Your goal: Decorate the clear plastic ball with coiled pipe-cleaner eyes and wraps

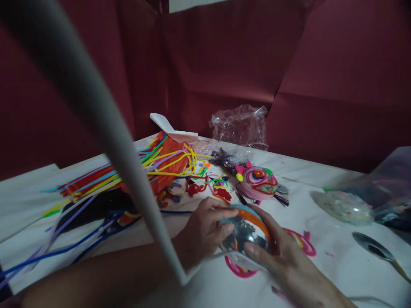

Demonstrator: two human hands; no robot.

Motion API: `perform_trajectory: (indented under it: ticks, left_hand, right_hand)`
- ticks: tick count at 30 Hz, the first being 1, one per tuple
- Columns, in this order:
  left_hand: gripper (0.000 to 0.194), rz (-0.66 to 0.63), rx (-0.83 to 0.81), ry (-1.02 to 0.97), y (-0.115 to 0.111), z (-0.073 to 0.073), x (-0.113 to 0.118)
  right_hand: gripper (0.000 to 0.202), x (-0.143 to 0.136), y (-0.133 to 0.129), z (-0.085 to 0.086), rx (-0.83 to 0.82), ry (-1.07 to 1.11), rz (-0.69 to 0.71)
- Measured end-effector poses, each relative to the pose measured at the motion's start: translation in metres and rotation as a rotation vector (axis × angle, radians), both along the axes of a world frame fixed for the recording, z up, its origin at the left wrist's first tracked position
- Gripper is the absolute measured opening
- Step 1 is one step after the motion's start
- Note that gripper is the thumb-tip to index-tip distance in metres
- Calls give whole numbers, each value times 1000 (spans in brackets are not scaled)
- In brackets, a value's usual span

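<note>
Both hands hold a shiny silver ball (245,233) above the white table. Bands of orange and light blue pipe cleaner wrap its upper part. My left hand (207,226) is closed on its left side, fingers pressed on the orange and blue rows. My right hand (272,244) wraps round its right side, with the thumb across the mirror-like surface. A blurred pale strand (128,158) runs from near the ball, bends sharply and rises to the upper left, close to the camera. Under the ball lies a pink-edged piece (239,270), partly hidden.
Colourful pipe cleaners (170,162) spread over the left side. A pink decorated ball (257,182) sits behind my hands, before a crumpled clear plastic bag (239,126). At right are a spoon (374,246) and a clear bag of small pieces (345,207). Dark red sheeting (224,64) walls the back.
</note>
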State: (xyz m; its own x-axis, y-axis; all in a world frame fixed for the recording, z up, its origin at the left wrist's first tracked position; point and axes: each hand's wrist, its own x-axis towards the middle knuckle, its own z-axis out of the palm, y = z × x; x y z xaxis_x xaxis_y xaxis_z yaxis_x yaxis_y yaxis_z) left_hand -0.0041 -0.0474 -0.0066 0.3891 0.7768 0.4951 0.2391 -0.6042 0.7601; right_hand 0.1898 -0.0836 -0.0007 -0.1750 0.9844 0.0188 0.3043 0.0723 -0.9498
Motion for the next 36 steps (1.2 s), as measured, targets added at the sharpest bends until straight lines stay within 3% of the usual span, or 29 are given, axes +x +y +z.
perform_trajectory:
  ticks: [2, 5, 16, 28, 32, 33, 36]
  left_hand:
    - [24, 67, 125, 16, -1, 1, 1]
    - [18, 97, 172, 5, -2, 4, 4]
    - [8, 153, -107, -2, 0, 19, 8]
    - [12, 133, -45, -18, 3, 5, 9]
    - [6, 137, -124, -36, 4, 1, 7]
    - [10, 145, -169, -49, 4, 1, 7]
    - [53, 35, -323, -83, 5, -2, 7]
  right_hand:
    - [83, -2, 0, -3, 40, -74, 10]
    - [81, -3, -1, -2, 83, -169, 18]
    - [81, -5, 0, -2, 122, -329, -14]
    - [70, -12, -2, 6, 238, -430, 52]
    - [75, -14, 3, 8, 204, -440, 34]
    - [79, -15, 4, 9, 177, -444, 29]
    - [92, -18, 7, 11, 109, -433, 16]
